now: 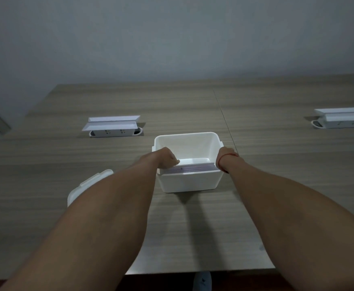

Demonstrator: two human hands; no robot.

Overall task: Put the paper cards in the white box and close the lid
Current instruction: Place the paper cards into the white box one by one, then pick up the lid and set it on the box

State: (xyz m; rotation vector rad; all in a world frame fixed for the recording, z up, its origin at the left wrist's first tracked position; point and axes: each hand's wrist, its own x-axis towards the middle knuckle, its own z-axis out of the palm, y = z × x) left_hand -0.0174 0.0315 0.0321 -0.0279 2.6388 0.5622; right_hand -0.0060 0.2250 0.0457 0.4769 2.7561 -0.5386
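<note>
White paper cards [193, 169] are lying crosswise against the white box's [189, 182] near wall, your left hand [166, 157] and right hand [224, 159] pinching their ends. The lid [85, 186] is waiting toward the tabletop's [193, 227] near-left edge, closer to your left hand.

White box [189, 181] smooth matt plastic; lid [87, 184] same; table [277, 164] matt wood-grain; cards [195, 169] paper.

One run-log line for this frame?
stage: cards entering white box | left hand: on cards | right hand: mostly hidden | lid: off, on table
</note>
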